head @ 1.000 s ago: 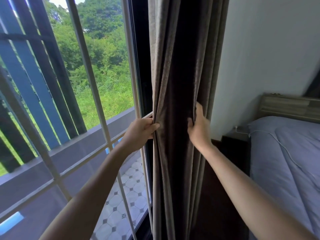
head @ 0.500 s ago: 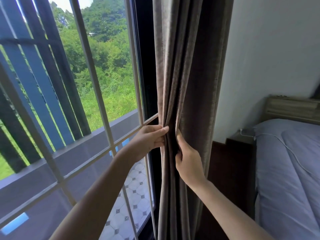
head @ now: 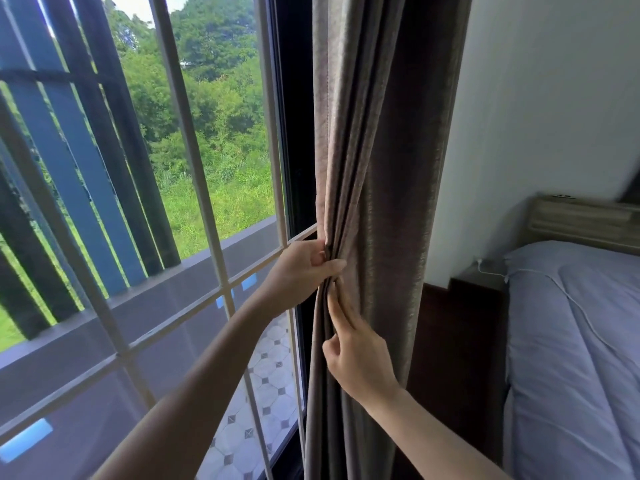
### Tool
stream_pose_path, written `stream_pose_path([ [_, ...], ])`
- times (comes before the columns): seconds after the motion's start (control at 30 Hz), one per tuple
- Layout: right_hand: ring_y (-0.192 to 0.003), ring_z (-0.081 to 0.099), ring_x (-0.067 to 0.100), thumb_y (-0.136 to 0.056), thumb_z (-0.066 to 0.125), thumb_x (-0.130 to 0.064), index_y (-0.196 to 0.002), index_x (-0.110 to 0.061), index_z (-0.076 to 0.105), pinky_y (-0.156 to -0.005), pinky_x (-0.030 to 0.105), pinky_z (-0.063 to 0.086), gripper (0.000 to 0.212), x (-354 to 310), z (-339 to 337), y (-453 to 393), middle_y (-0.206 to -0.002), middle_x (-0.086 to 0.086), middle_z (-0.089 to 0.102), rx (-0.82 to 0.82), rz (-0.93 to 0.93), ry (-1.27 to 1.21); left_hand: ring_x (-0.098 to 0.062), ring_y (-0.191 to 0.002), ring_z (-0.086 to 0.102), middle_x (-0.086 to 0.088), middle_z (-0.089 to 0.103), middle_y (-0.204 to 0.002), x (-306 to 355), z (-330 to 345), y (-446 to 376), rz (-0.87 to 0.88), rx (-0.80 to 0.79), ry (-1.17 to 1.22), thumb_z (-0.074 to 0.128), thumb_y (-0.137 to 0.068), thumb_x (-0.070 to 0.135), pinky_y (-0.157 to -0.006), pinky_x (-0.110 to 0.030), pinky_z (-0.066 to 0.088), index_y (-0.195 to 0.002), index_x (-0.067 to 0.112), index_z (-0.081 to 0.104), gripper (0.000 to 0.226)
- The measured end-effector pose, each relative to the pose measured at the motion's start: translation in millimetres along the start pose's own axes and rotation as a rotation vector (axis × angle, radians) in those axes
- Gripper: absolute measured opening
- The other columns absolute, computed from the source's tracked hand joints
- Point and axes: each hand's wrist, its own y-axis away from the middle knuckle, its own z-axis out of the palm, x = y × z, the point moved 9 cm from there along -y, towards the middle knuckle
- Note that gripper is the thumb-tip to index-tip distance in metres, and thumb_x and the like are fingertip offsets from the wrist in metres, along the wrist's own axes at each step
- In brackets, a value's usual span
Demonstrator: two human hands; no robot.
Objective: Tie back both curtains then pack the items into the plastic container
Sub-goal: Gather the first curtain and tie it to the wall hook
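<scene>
Curtain (head: 377, 188) hangs gathered right of the window (head: 194, 202), its near edge pinched by the left hand (head: 301, 271) while the right hand (head: 356, 355) presses loosely open fingers into the folds below; gathering seems underway, a tie comes next.

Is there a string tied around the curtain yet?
No, the curtain hangs loose with no tie around it; the left hand only grips its folds while the right hand touches them lower down.
</scene>
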Motion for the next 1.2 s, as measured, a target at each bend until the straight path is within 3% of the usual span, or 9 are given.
stream_pose_path([
  [0.13,-0.137,0.040,0.010,-0.086,0.048,-0.015,-0.149,-0.015,0.034,-0.103,0.029,0.047,0.064,4.2,-0.8,-2.8,-0.158,-0.006,0.024,0.014,-0.023,-0.064,-0.040,-0.078,0.065,-0.028,0.065,-0.087,-10.7,-9.4,-10.3,0.046,0.107,-0.188,0.053,-0.075,0.047,-0.075,-0.057,0.054,-0.090,-0.001,0.063,0.051],
  [0.27,-0.130,0.049,0.021,-0.086,0.052,-0.014,-0.125,-0.010,0.064,-0.110,0.038,0.040,0.041,33.3,-61.5,-37.1,-0.141,0.006,0.053,0.334,0.015,-0.097,-0.028,-0.060,0.057,-0.029,0.063,-0.082,-13.5,-15.7,-14.3,0.060,0.151,-0.246,0.050,-0.081,0.040,-0.061,-0.039,0.047,-0.085,0.003,0.062,0.039],
  [0.4,-0.130,0.044,0.029,-0.087,0.057,-0.012,-0.131,-0.007,0.055,-0.113,0.028,0.032,0.044,92.7,-139.4,-89.4,-0.140,0.017,0.048,0.650,0.204,-0.084,-0.039,-0.065,0.058,-0.029,0.061,-0.077,-16.4,-15.6,-13.7,0.073,0.152,-0.268,0.054,-0.092,0.018,-0.059,-0.033,0.039,-0.081,-0.001,0.060,0.022],
  [0.57,-0.126,0.050,0.022,-0.091,0.060,-0.016,-0.149,-0.015,0.027,-0.105,0.032,0.040,0.067,139.1,-147.6,-142.7,-0.140,0.006,0.051,0.411,0.351,-0.206,-0.018,-0.055,0.042,-0.012,0.049,-0.060,-15.4,-17.3,-13.7,0.060,0.154,-0.257,0.055,-0.092,0.012,-0.057,-0.030,0.031,-0.076,0.002,0.059,0.019],
  [0.67,-0.114,0.060,0.025,-0.092,0.054,-0.007,-0.147,-0.017,0.031,-0.096,0.030,0.047,0.061,145.9,-127.0,-142.1,-0.130,0.005,0.060,0.329,0.322,-0.239,-0.016,-0.054,0.042,-0.005,0.047,-0.057,-14.6,-19.1,-15.6,0.044,0.148,-0.243,0.056,-0.092,0.012,-0.056,-0.031,0.032,-0.073,0.006,0.059,0.020],
  [0.8,-0.101,0.063,0.024,-0.096,0.046,-0.004,-0.132,-0.015,0.048,-0.076,0.017,0.040,0.037,134.5,-105.4,-115.5,-0.107,-0.004,0.064,0.312,0.326,-0.260,-0.044,-0.074,0.062,-0.026,0.063,-0.078,-22.6,-20.9,-20.2,-0.002,0.107,-0.189,0.054,-0.086,0.030,-0.069,-0.052,0.053,-0.082,0.014,0.062,0.019],
  [0.93,-0.104,0.064,0.010,-0.098,0.048,-0.012,-0.145,-0.029,0.038,-0.093,0.019,0.047,0.051,109.8,-59.0,-80.1,-0.116,-0.015,0.063,0.144,0.221,-0.252,-0.025,-0.066,0.053,-0.012,0.053,-0.070,-25.5,-22.6,-20.4,-0.026,0.115,-0.165,0.054,-0.090,0.025,-0.069,-0.049,0.051,-0.080,0.013,0.059,0.016],
  [1.0,-0.094,0.068,0.011,-0.096,0.051,-0.007,-0.149,-0.030,0.034,-0.085,0.003,0.043,0.060,105.9,-38.0,-60.9,-0.109,-0.008,0.069,0.088,0.245,-0.244,-0.024,-0.070,0.057,-0.011,0.057,-0.074,-22.0,-18.8,-19.7,-0.022,0.099,-0.139,0.054,-0.091,0.023,-0.074,-0.052,0.052,-0.083,0.014,0.062,0.015],
  [1.2,-0.062,0.064,0.015,-0.089,0.053,-0.002,-0.148,-0.026,0.035,-0.070,0.033,0.057,0.066,65.1,-20.8,-32.8,-0.076,0.000,0.070,0.069,0.184,-0.103,-0.026,-0.082,0.063,-0.015,0.066,-0.085,-18.1,-10.8,-20.6,-0.053,0.061,-0.022,0.051,-0.096,0.003,-0.085,-0.049,0.052,-0.094,0.004,0.066,0.015],
])
